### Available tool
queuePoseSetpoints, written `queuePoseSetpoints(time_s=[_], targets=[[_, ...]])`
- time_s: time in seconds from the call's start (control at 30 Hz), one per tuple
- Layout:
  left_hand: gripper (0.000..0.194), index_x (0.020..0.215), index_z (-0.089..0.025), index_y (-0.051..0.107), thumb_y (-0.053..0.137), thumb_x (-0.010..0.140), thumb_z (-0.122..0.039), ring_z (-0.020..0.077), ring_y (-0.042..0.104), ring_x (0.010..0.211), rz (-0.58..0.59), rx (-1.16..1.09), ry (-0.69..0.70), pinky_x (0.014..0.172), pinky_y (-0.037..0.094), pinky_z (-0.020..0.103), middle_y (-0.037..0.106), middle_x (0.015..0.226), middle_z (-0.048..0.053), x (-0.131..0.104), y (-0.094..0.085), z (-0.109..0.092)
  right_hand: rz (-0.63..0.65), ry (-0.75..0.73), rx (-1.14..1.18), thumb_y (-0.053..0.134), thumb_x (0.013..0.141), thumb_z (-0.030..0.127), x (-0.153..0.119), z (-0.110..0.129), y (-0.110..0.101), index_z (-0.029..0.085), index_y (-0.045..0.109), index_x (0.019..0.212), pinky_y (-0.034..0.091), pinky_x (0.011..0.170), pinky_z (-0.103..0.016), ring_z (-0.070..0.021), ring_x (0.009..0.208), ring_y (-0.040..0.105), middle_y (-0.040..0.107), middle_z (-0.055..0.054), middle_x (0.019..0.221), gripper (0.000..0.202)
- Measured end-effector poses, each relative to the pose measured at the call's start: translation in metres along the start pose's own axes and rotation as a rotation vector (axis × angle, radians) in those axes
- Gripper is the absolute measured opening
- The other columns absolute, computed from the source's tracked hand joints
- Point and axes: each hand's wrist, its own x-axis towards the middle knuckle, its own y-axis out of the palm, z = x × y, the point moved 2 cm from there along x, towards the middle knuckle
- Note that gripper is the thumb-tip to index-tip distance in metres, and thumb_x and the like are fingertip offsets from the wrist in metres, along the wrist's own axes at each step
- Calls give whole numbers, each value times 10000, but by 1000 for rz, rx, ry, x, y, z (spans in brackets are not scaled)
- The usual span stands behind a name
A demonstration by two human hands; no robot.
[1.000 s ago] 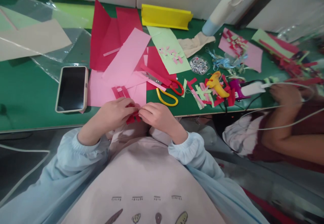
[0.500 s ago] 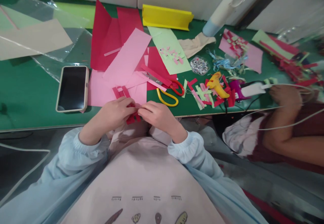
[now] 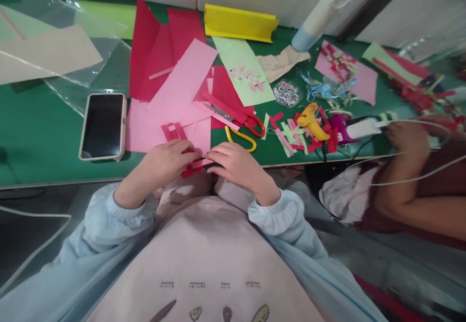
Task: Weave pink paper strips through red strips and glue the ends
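Red paper strips (image 3: 187, 171), woven together with pink ones, are gripped in my left hand (image 3: 169, 159) just over the table's front edge. My right hand (image 3: 238, 166) pinches the end of a pink paper strip (image 3: 202, 162) that runs out from the red ones. My fingers hide part of the weave. Behind my hands lie pink paper sheets (image 3: 145, 130) and red sheets (image 3: 147, 64). Scissors (image 3: 243, 140) with one yellow and one red handle rest close to my right hand, their blades partly covered by paper strips.
A phone (image 3: 103, 127) lies left. Rightward are a yellow glue gun (image 3: 313, 122) over cut strips, a tub of small beads (image 3: 287, 93) and a purple tool (image 3: 339, 130). A white-and-blue bottle (image 3: 320, 18) stands behind. At the right, another person's hand (image 3: 407, 137) rests near a white cable.
My right hand has moved a little to the right, away from my left hand, and more of the pink strip shows between them. My left hand stays almost still.
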Motion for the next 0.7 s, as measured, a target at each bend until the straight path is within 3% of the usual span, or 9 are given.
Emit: queuePoseSetpoints(time_s=[0.17, 0.3, 0.53, 0.7], targets=[[304, 1201, -215, 666, 459, 978, -209, 208, 659, 944, 22, 7, -2, 716, 527, 300, 683, 1124, 89, 0, 0, 0, 15, 24, -11, 608, 941, 262, 4, -6, -3, 134, 671, 1112, 461, 871, -389, -246, 974, 598, 703, -113, 1030, 223], [305, 1189, -218, 675, 455, 978, -205, 200, 663, 905, 4, 13, -3, 696, 523, 301, 683, 1125, 85, -1, 0, 0, -63, -4, -49, 548, 963, 230, 6, -4, -7, 128, 658, 1095, 435, 893, -398, -251, 1003, 563, 674, -124, 1037, 200], [276, 1161, -229, 688, 495, 964, -208, 195, 666, 881, -7, 5, -15, 671, 513, 294, 691, 1094, 76, -1, 0, 0, -185, -35, -271, 446, 1004, 217, -2, 5, -5, 180, 659, 815, 396, 800, -358, -209, 828, 466, 604, -72, 840, 288], [275, 1152, -220, 689, 487, 966, -206, 192, 663, 903, 17, -14, -22, 689, 513, 293, 686, 1106, 81, 0, 0, 0, -156, -49, -228, 481, 1004, 260, -7, 7, 1, 180, 682, 856, 369, 755, -361, -207, 837, 468, 599, -69, 834, 262]])
